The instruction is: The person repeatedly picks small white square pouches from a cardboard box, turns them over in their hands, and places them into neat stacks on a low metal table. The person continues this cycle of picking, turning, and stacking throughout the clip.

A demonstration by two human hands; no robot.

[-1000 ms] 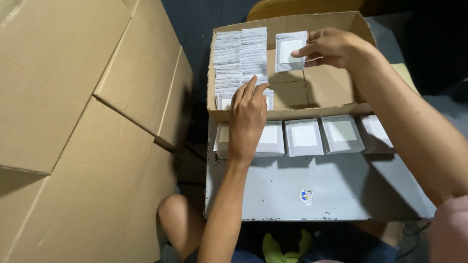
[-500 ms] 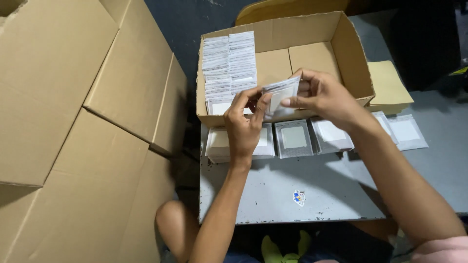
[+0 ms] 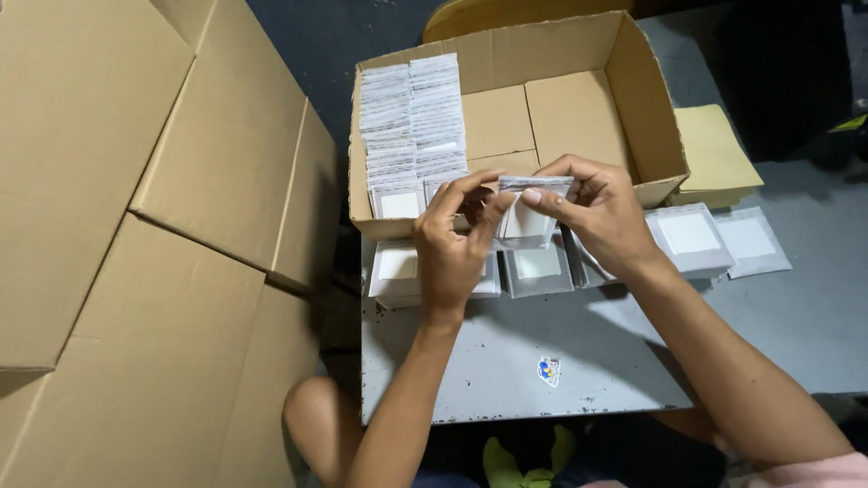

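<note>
Two bare hands are held up together over the front edge of an open brown cardboard box [image 3: 579,108]. A small clear plastic packet with a white square inside [image 3: 527,217] is held between them. The packet is held up on its edge, with its flat face turned toward the camera. Its long side runs up and down, and its top edge runs from left to right. The top edge is folded over into a thin grey strip.

The top of the packet is pinched by the right hand [image 3: 604,217], with the thumb and first fingers pressed together on the strip. The left side of the packet is pinched by the left hand [image 3: 455,248], between the thumb and the bent first finger. The lower part of the packet hangs below the fingers and is touched by nothing.

Just behind the packet, the front wall of the box is seen. Two tight rows of the same packets [image 3: 411,126] are stood up in the left part of the box. The right part of the box is bare, so there is open room there.

Under the hands, a row of flat packets [image 3: 538,267] is laid on the grey metal table [image 3: 579,352]. More flat packets [image 3: 714,239] are laid to the right. Big brown cardboard boxes [image 3: 136,226] are stacked close on the left side.
</note>
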